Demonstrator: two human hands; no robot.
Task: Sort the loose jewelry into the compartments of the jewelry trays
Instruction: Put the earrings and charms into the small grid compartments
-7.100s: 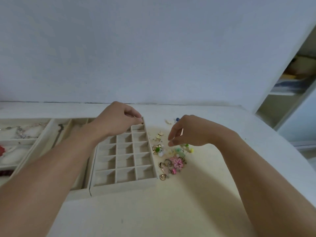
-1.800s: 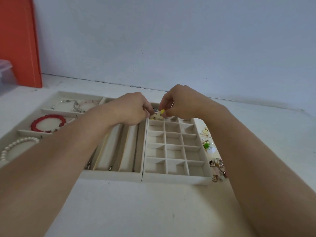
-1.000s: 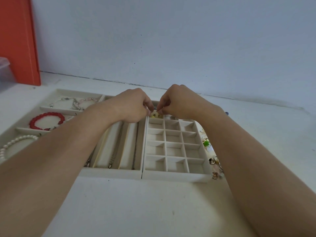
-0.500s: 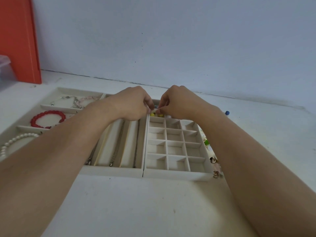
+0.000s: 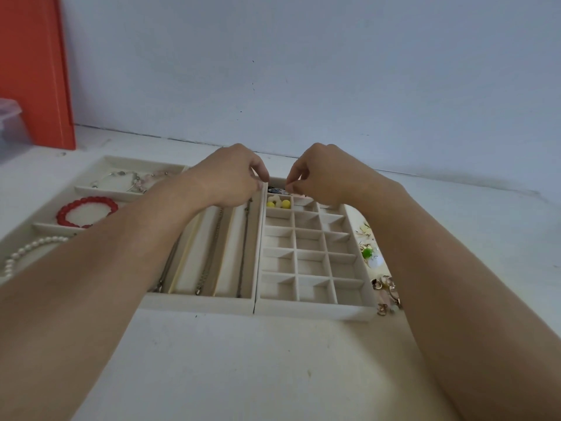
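A cream grid tray with many small compartments lies in the middle. A pair of yellow-bead earrings rests in its far-left compartment, and a dark piece sits in the compartment behind. My left hand and my right hand hover close together over that far end. Both have curled fingers, and I see nothing between the fingertips. Loose jewelry lies on the table right of the tray, partly hidden by my right forearm: a green-bead piece and gold rings.
A tray of long slots with chains touches the grid tray's left side. Further left, another tray holds a red bracelet, a pearl strand and thin bracelets. An orange box and a plastic container stand far left.
Both hands pinched the yellow earrings over the far-left compartment. The earrings now lie in it, and my hands have drawn apart and lifted slightly.
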